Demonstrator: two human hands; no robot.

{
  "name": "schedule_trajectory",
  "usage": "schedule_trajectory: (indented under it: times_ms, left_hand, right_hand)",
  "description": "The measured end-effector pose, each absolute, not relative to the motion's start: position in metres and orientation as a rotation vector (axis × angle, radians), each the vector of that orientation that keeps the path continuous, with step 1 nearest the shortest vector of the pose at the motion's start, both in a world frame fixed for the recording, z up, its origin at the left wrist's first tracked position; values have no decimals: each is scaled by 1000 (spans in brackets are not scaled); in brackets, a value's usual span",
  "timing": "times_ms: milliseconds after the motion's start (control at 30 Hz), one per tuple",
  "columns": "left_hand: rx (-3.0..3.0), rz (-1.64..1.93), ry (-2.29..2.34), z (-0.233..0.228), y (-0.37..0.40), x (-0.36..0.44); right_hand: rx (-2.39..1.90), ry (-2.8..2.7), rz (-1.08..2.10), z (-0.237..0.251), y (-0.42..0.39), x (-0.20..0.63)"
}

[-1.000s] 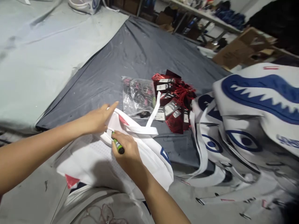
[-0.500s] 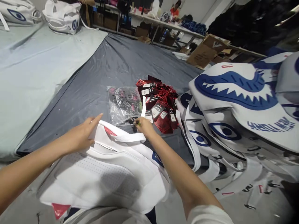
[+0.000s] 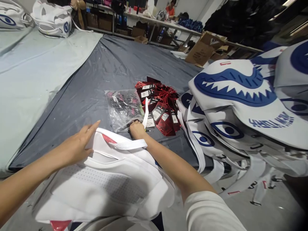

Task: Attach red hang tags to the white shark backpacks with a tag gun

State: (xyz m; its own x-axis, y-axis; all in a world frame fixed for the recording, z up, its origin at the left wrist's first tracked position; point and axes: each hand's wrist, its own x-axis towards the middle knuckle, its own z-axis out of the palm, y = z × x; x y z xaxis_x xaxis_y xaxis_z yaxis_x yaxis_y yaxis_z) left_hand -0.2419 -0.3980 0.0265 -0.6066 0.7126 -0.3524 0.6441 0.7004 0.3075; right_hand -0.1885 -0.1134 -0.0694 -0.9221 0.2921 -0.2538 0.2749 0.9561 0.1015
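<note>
A white backpack (image 3: 96, 189) lies tilted in front of me, with a dotted mesh panel, a red patch and a white strap (image 3: 130, 145) near its top edge. My left hand (image 3: 80, 142) grips that edge, thumb on the near side and fingers along the far side. Beyond the strap, my right hand (image 3: 137, 129) is closed at the near edge of a clear plastic bag (image 3: 124, 107) with dark and pink contents. A thin dark tip with yellow-green sticks out of the right fist; its kind cannot be made out. Red and black hang tags (image 3: 160, 110) lie fanned out beside that hand.
White backpacks with blue eye and toothed-mouth prints (image 3: 231, 89) are piled on the right, straps hanging down. A cardboard box (image 3: 204, 49) stands behind. More white bags (image 3: 51, 19) sit on the pale sheet at back left. A person in orange (image 3: 170, 10) is at a far table.
My right hand has moved slightly left and down against the plastic bag, its fist turned more knuckles-up. My left hand stays on the backpack edge. The whole view has shifted a little.
</note>
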Motion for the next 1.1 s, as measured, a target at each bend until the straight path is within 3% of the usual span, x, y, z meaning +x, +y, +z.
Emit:
schedule_trajectory:
  times_ms: [467,667,800,900,1000,1100]
  left_hand:
    - [987,167,2423,41,-391,-240]
    - [963,233,2422,41,-391,-239]
    - [985,323,2415,42,-397,-238]
    - [1126,586,2462,48,-400,-232]
    - [1324,1130,2526,61,-394,-216]
    - [1358,1434,2332,74,-384,-193]
  right_hand:
    - [644,3030,-236,-52,-91,-162]
    - [430,3183,-686,-45,-101,-153]
    - [629,3367,-983,-17,-96,-144]
    - [675,3456,-1283,19,-105,-125]
    - [448,3367,-1724,54,-135,-102]
    - [194,3153,-1892,76,-171,-84]
